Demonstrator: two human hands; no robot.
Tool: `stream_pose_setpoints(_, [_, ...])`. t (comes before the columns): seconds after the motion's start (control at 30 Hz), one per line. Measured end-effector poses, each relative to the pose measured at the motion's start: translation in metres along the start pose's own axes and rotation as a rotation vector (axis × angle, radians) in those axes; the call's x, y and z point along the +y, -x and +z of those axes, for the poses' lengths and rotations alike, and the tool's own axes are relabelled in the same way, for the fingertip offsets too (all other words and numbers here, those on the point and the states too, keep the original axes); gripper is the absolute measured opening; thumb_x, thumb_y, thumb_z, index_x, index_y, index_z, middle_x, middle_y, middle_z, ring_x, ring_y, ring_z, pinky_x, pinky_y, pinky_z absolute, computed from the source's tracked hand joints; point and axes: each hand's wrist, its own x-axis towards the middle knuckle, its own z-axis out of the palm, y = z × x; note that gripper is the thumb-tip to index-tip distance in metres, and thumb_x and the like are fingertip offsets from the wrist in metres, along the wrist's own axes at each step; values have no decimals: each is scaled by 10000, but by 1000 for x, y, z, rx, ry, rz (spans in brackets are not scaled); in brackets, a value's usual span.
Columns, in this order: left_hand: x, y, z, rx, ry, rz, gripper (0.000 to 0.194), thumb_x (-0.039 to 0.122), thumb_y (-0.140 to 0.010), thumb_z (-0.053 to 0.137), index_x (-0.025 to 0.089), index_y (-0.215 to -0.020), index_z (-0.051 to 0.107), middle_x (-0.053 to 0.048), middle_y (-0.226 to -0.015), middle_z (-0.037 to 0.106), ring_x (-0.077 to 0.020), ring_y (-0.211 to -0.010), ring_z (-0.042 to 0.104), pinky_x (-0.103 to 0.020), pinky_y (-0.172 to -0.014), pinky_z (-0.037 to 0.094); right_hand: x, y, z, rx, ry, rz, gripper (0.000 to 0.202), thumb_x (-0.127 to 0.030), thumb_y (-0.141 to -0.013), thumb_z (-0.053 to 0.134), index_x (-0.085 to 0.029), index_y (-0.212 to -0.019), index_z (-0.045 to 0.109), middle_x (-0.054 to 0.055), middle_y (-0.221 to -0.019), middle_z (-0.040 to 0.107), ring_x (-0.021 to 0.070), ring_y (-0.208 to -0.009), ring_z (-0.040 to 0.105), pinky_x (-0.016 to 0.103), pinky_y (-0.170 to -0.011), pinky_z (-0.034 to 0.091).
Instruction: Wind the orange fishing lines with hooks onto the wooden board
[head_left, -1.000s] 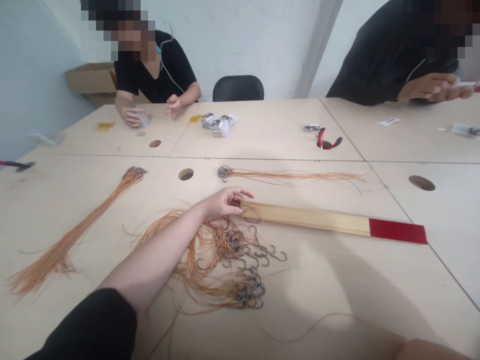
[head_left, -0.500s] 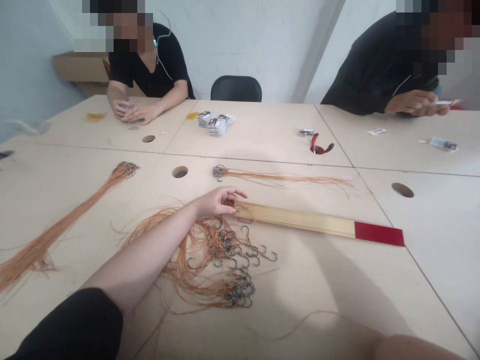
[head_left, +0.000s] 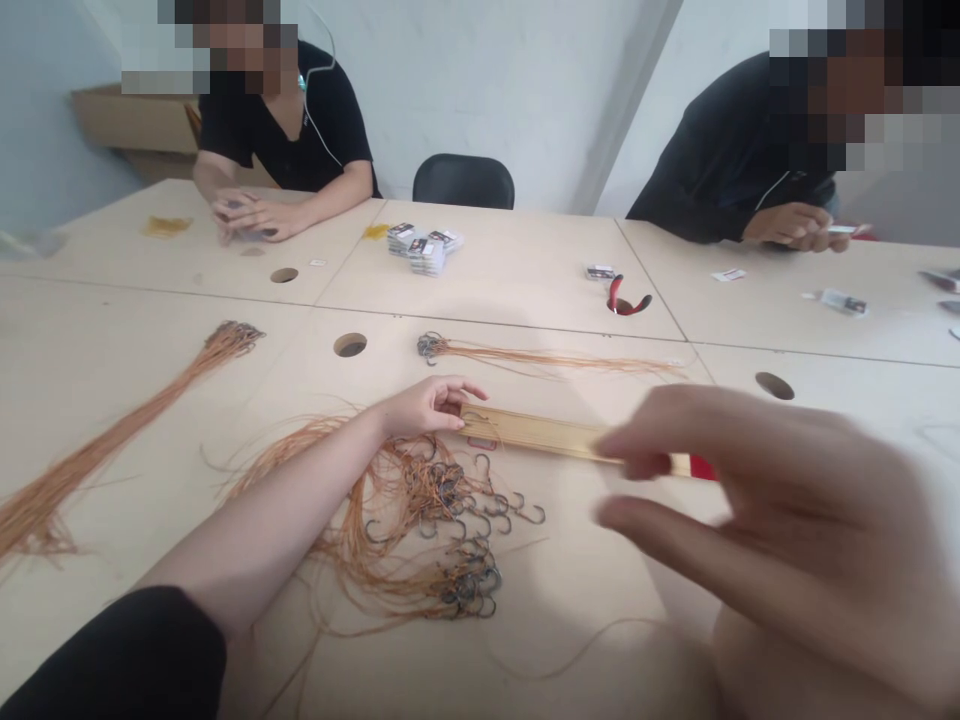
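My left hand point(head_left: 424, 407) is at the left end of a long, narrow wooden board point(head_left: 525, 428), thumb and curled fingers against that end, index finger stretched out above it. A fishing hook point(head_left: 474, 417) lies on the board close to my fingertips. My right hand point(head_left: 757, 490), blurred, hovers in front of the board's right part, thumb and fingers apart with nothing between them. It hides much of the board's red end point(head_left: 702, 467). Below my left hand lies a tangled pile of hooks point(head_left: 472, 580) tied to orange lines point(head_left: 352, 560).
A bundle of orange lines with hooks point(head_left: 150, 425) lies at left, another bundle point(head_left: 525, 354) beyond the board. Farther back are small stacked boxes point(head_left: 426, 255), red-handled pliers point(head_left: 628, 300) in a table hole, and a black chair point(head_left: 463, 182). Two people sit across the table.
My right hand has come in from the lower right and now covers the board's right part. The left hand stays at the board's end. The view has shifted slightly.
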Motion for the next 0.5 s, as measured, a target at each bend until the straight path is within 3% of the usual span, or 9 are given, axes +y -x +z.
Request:
stream_pose_setpoints(0.07, [0,0,0,-5,13,7,460,176,-724,623,113,-1157,481,-106,-985,634,-159,-882,600,-255,-759,445,2,-37,16,-112,-1,-22,186,-428,-822,544,-252,-791,595,5,-719,594,150,-623,534,264,-537,405])
stream_pose_setpoints(0.17, [-1,0,0,-14,18,16,444,178,-728,622,111,-1146,488,-108,-985,636,-165,-890,602,-258,-761,448,18,-65,57,-236,156,52,286,-453,-822,536,-196,-697,548,9,-685,569,134,-596,488,247,-517,326])
stream_pose_setpoints(0.3, [-2,0,0,-3,29,16,428,155,-728,615,122,-1139,499,-103,-983,639,-153,-857,611,-245,-732,456,39,-68,100,-153,229,65,333,-499,-792,565,-168,-781,530,56,-813,564,174,-758,512,255,-624,355])
stream_pose_setpoints(0.5, [-5,-1,0,0,40,30,405,113,-737,575,119,-1134,498,-110,-1004,635,-151,-884,612,-261,-775,465,38,-67,116,-172,242,46,206,-368,-843,533,-167,-801,529,56,-835,550,173,-771,503,254,-657,359])
